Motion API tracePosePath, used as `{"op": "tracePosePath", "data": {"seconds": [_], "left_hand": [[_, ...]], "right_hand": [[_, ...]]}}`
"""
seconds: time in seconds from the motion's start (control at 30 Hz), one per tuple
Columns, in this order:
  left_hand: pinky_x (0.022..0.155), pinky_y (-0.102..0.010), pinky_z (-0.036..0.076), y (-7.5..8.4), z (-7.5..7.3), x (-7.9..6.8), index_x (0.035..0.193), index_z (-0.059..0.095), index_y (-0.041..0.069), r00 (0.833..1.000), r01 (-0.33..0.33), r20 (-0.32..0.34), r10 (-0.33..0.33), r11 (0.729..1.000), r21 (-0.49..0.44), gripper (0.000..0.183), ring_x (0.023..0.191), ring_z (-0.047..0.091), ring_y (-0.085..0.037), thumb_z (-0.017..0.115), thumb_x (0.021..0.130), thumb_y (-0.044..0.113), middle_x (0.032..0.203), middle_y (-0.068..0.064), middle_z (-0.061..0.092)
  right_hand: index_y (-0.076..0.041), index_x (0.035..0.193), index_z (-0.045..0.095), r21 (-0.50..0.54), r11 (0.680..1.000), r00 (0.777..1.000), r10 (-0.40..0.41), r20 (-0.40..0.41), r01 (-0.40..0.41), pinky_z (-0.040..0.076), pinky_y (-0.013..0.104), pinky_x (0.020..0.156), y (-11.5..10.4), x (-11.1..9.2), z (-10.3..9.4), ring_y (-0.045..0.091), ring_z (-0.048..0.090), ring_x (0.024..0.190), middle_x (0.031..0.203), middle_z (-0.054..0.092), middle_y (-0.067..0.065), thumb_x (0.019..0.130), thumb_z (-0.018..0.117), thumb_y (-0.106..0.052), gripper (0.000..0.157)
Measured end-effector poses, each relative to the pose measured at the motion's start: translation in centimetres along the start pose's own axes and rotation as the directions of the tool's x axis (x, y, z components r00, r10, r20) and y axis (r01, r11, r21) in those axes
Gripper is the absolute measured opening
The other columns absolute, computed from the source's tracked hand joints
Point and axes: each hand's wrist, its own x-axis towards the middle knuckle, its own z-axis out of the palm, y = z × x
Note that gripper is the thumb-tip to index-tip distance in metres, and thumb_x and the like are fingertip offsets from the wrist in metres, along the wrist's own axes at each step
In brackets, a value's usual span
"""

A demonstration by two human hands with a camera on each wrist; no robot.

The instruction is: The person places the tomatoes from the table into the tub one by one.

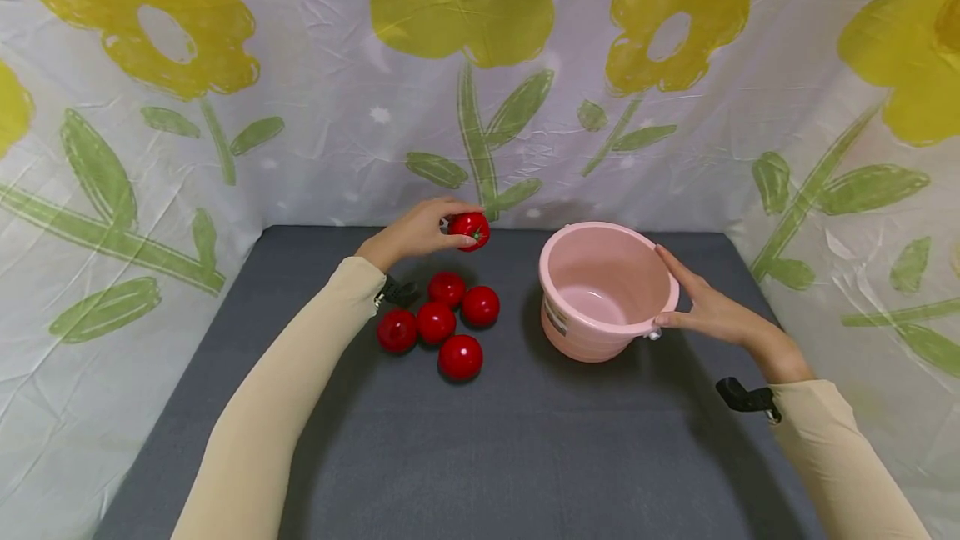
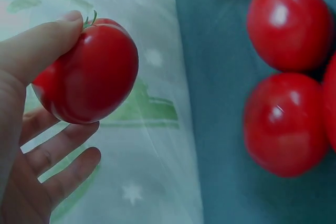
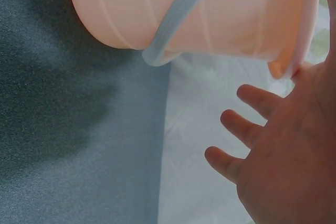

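Note:
In the head view, my left hand (image 1: 423, 232) holds a red tomato (image 1: 470, 231) above the back of the table. The left wrist view shows the thumb on top of this tomato (image 2: 94, 74), beside its green stem, with other fingers below it. Several more red tomatoes (image 1: 436, 322) lie grouped on the table under that hand. Right of them stands a pink bucket (image 1: 558, 323), its inside showing no contents. My right hand (image 1: 712, 311) touches the bucket's right rim with spread thumb and index finger. In the right wrist view, the other fingers (image 3: 239, 127) extend freely beside the bucket.
A dark grey cloth covers the table (image 1: 510, 457). Behind and at both sides hangs a pale curtain (image 1: 330, 107) printed with yellow flowers. The bucket's pale handle (image 3: 178, 19) hangs along its outer side.

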Motion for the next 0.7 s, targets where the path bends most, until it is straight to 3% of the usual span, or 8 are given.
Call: {"op": "tracePosePath", "data": {"seconds": [0.23,0.47,0.7], "left_hand": [[0.096,-0.04,0.054,1.7,-0.3,1.7,0.143,0.054,0.029,1.0,-0.012,0.012,0.012,1.0,-0.001,0.058,0.121,0.056,-0.023,0.072,0.089,0.039,0.135,-0.004,0.06],[0.094,-0.038,0.054,3.4,-0.7,3.3,0.142,0.055,0.025,0.997,-0.069,0.017,0.069,0.998,0.01,0.058,0.113,0.057,-0.02,0.073,0.089,0.038,0.131,-0.005,0.061],[0.099,-0.038,0.053,5.5,-1.2,4.5,0.143,0.054,0.027,0.994,-0.1,0.041,0.1,0.995,0.009,0.059,0.123,0.055,-0.02,0.073,0.089,0.04,0.14,-0.003,0.058]], "right_hand": [[-0.028,0.159,-0.009,0.0,1.0,1.0,0.014,0.019,-0.014,0.021,0.081,0.104,0.0,0.0,0.0,0.055,0.003,0.149,0.168,-0.006,0.017,0.086,0.076,-0.028,0.112],[-0.03,0.159,-0.011,0.019,1.0,0.999,0.021,0.035,-0.022,0.022,0.08,0.105,0.1,0.1,-0.1,0.055,0.002,0.149,0.168,-0.007,0.016,0.087,0.075,-0.027,0.112],[-0.03,0.159,-0.011,0.024,0.999,0.999,0.023,0.039,-0.024,0.022,0.08,0.104,0.0,0.0,-0.1,0.055,0.002,0.149,0.168,-0.008,0.017,0.087,0.075,-0.027,0.112]]}}
